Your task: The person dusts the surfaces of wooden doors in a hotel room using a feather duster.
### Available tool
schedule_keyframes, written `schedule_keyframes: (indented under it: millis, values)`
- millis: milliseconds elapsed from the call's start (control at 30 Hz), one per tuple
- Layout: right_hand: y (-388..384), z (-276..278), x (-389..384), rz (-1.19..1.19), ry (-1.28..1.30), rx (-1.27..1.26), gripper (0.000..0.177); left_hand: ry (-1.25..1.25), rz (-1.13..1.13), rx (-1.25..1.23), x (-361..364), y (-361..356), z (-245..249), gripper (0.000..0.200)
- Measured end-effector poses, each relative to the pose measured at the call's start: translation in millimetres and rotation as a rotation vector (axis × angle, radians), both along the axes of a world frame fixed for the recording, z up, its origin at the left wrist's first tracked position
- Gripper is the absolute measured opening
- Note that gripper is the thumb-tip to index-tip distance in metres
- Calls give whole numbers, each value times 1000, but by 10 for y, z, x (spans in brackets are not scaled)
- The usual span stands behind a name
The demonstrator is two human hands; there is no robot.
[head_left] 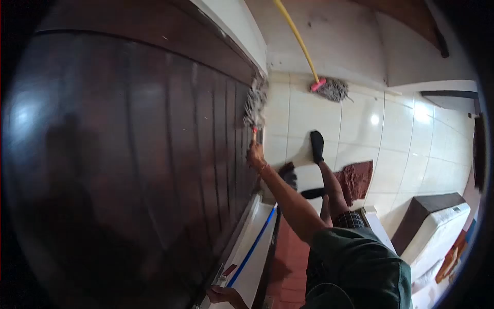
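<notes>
Fingers (252,150) of right hand (256,156) gripping one duster (256,103), one mop (332,89) beyond

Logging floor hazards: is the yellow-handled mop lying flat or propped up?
Propped up: the mop stands head-down on the tiles, yellow handle slanting up along the wall.

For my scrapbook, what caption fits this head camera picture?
Right hand holds a grey duster against a dark wooden door, left hand by its frame.
</notes>
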State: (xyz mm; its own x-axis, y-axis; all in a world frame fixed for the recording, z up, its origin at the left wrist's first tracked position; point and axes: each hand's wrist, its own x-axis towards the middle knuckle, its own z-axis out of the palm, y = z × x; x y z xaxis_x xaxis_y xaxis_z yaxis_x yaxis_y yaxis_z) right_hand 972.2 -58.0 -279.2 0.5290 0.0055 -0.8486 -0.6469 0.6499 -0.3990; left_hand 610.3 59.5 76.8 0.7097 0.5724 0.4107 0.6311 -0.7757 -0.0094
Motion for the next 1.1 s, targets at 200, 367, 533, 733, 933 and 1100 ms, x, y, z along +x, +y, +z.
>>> schedule_keyframes:
  millis: [200, 367, 533, 733, 933, 1100]
  values:
    - [-36, 1040, -166, 60, -199, -167, 44, -17, 26, 20, 4, 1, 7, 55]
    - [-422, 2729, -179, 83, -450, -182, 45, -133, 20, -34, 147, -72, 18, 43]
    - [-365, 3233, -182, 67, -371, 110, 38, -183, 9, 6, 236, -211, 184, 36]
    - [-512, 4568, -511, 64, -565, 135, 36, -198, 23, -42, 145, -322, 335, 35]
    - [-352, 5427, -220, 17, -867, 65, 36, -198, 61, -72, 156, -290, 331, 34]
    - [-325, 6272, 160, 123, -1144, -14, 38, -214, 56, -45, 115, -269, 333, 34]
